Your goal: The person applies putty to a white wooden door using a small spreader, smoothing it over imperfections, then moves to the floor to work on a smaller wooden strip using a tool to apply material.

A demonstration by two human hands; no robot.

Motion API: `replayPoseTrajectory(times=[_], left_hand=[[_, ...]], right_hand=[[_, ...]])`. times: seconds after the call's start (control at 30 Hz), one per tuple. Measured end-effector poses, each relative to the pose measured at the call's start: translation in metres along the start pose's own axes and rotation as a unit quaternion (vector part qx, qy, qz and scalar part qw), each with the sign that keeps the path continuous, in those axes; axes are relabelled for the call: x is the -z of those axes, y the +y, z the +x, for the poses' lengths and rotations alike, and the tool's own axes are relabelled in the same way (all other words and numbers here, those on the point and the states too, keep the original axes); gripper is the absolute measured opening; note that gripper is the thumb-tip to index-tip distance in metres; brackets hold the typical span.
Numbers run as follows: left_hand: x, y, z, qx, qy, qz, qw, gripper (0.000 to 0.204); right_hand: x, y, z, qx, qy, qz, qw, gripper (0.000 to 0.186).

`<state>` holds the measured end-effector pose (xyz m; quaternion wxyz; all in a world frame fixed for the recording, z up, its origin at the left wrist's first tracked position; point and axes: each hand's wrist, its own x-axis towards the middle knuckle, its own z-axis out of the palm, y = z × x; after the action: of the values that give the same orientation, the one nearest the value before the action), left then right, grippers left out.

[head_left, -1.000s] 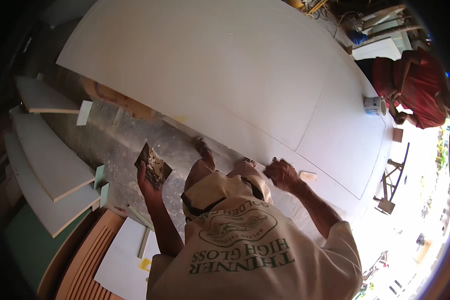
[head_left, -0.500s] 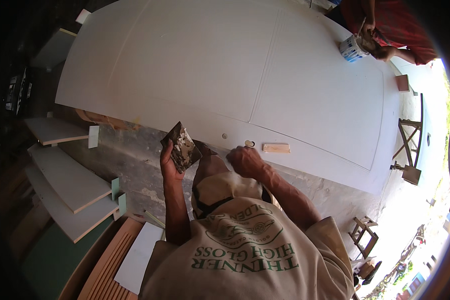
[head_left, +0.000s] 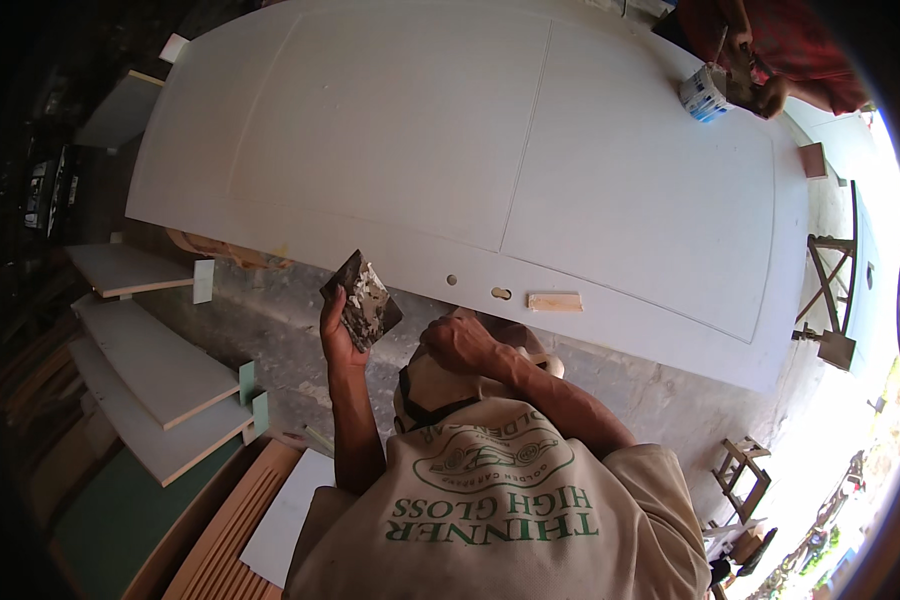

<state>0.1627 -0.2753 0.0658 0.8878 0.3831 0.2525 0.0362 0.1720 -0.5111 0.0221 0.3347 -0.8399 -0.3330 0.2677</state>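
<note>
Two hands work by the white door [head_left: 470, 150]: left hand [head_left: 338, 335] grips a putty-smeared board [head_left: 363, 300] at nine o'clock, right hand [head_left: 460, 343] is curled shut. Keep the board flat, I think

At frame centre the left hand [head_left: 338, 335] grips a dark square board smeared with pale putty [head_left: 363, 300], held tilted. The right hand [head_left: 460, 343] is curled just beside it. Above both lies a large white panelled door [head_left: 450, 130], a small blue-and-white tin [head_left: 703, 93] resting at its upper right.
</note>
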Motion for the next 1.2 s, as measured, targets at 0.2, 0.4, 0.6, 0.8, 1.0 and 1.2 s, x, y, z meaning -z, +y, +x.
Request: replayPoseTrajectory(times=[0.2,0.4,0.6,0.8,1.0,1.2], left_hand=[[0.015,0.000,0.010,0.019,0.013,-0.009,1.000,0.043],[0.007,0.020,0.030,0.005,-0.029,0.003,1.000,0.045],[-0.011,0.026,0.051,0.020,-0.021,0.018,0.999,0.045],[0.010,0.019,0.058,0.078,-0.047,0.036,0.995,0.043],[-0.042,-0.016,0.086,0.114,-0.101,0.050,0.987,0.037],[-0.086,-0.029,0.065,0.109,-0.125,0.029,0.986,0.037]], right_hand=[[0.077,0.043,-0.009,-0.140,0.334,-0.120,0.924,0.007],[0.064,0.065,0.074,-0.138,0.434,-0.181,0.872,0.011],[-0.015,-0.017,0.075,0.034,0.306,-0.187,0.933,0.013],[0.086,0.043,-0.003,-0.221,0.417,-0.201,0.858,0.007],[0.034,0.019,-0.005,-0.075,0.263,-0.040,0.961,0.007],[0.042,0.024,-0.060,-0.161,0.380,0.228,0.882,0.014]])
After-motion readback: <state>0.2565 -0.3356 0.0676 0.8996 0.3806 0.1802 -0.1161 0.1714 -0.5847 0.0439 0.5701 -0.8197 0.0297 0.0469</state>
